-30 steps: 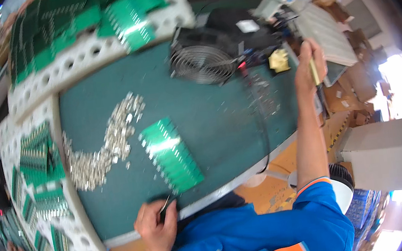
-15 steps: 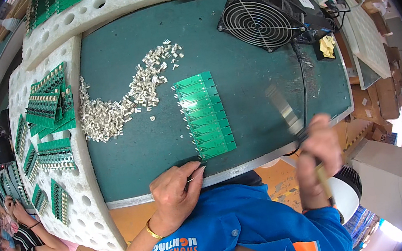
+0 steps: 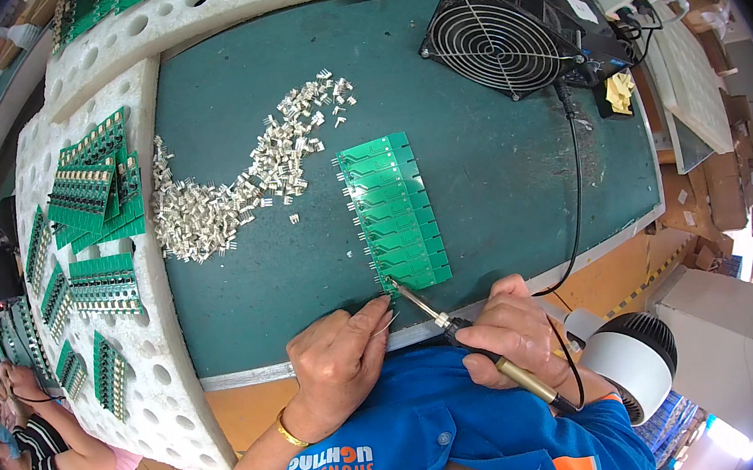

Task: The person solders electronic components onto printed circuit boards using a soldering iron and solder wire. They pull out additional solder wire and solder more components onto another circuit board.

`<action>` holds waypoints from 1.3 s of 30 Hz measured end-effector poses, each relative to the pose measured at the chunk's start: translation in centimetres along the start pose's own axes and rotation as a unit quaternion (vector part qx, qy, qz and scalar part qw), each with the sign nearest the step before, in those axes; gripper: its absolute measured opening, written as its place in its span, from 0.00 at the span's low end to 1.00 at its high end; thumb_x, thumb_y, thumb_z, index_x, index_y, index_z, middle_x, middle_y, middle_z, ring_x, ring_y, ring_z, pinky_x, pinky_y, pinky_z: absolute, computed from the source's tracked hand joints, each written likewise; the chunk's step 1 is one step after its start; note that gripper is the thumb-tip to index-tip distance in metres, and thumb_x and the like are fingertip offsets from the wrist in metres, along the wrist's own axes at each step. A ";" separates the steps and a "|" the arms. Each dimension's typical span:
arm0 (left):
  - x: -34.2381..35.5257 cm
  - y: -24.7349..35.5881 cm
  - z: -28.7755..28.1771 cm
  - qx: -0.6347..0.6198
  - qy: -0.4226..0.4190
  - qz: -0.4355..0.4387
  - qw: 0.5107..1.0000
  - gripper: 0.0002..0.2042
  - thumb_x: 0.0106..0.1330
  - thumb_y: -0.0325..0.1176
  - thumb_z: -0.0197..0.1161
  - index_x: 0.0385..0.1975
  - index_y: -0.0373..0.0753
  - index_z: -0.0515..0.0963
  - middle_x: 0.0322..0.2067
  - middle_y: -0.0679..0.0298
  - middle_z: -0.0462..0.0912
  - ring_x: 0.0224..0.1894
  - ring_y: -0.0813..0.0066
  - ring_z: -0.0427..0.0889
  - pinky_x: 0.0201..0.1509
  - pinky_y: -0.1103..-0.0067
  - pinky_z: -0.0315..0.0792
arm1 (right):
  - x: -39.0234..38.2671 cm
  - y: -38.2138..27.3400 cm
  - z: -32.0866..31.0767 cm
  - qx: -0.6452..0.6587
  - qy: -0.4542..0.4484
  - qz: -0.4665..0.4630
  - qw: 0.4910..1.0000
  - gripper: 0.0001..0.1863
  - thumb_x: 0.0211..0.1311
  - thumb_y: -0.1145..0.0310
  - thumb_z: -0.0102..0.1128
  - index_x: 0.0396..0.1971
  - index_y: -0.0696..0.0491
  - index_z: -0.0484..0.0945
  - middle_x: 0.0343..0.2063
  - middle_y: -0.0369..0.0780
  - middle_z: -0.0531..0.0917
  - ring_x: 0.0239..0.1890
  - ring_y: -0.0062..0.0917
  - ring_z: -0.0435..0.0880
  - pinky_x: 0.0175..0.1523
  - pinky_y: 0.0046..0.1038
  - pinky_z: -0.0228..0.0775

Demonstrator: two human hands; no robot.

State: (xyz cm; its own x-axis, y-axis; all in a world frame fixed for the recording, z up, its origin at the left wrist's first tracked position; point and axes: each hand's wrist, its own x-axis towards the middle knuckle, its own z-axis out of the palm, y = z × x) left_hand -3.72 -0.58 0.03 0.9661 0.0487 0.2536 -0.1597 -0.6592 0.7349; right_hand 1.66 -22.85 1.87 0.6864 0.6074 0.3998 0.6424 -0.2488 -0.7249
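Note:
A green circuit board panel (image 3: 398,219) lies on the work table with white connectors along its left edge. My right hand (image 3: 510,327) is wrapped round a soldering iron (image 3: 525,380), its tip at the near left corner of the panel. Thin solder wire (image 3: 388,324) is pinched in my left hand (image 3: 339,351), which rests at the table's near edge just below that corner. The fingertips hide part of the wire. To the panel's left spreads a heap of small white connectors (image 3: 207,217).
White foam boards (image 3: 150,326) with holes border the table at left and back, bearing several green circuit boards (image 3: 104,286). A black fan (image 3: 503,39) stands at the back right, near a yellow sponge (image 3: 619,93). The iron's cord (image 3: 578,193) crosses the right side. Another person (image 3: 77,455) sits at far left.
My right hand has swung left with the soldering iron, bringing its tip from above the table's right side to the panel's near corner. My left hand has barely shifted.

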 end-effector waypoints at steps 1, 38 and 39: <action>0.0 0.0 0.0 0.004 -0.003 0.002 1.000 0.11 0.53 0.23 0.73 0.37 0.37 0.84 0.16 0.62 0.75 0.16 0.69 0.73 0.20 0.74 0.66 | 0.0 0.0 0.1 -0.001 0.002 0.001 1.000 0.16 0.54 0.66 0.72 0.43 0.50 0.80 0.22 0.32 0.80 0.21 0.24 0.77 0.37 0.30 0.65; 0.0 0.1 0.2 0.033 -0.010 0.013 0.999 0.12 0.52 0.24 0.73 0.38 0.38 0.84 0.16 0.62 0.74 0.16 0.68 0.73 0.20 0.73 0.66 | -0.6 -0.4 -0.9 -0.032 0.043 0.001 0.999 0.13 0.52 0.67 0.71 0.39 0.50 0.82 0.20 0.31 0.78 0.20 0.23 0.75 0.35 0.29 0.63; 0.1 0.2 0.1 0.034 -0.012 0.011 0.999 0.12 0.52 0.24 0.73 0.37 0.38 0.84 0.16 0.62 0.74 0.16 0.68 0.74 0.20 0.73 0.66 | -0.6 -0.5 -1.0 -0.023 0.043 0.004 0.999 0.13 0.53 0.67 0.71 0.39 0.50 0.82 0.20 0.32 0.78 0.20 0.24 0.75 0.35 0.30 0.64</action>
State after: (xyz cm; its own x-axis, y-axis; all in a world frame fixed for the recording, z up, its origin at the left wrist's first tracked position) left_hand -3.67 -0.77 0.11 0.9670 0.0159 0.2543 -0.1684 -0.7094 0.6844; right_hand 1.29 -23.81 2.58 0.7175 0.5380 0.4424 0.6500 -0.2890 -0.7028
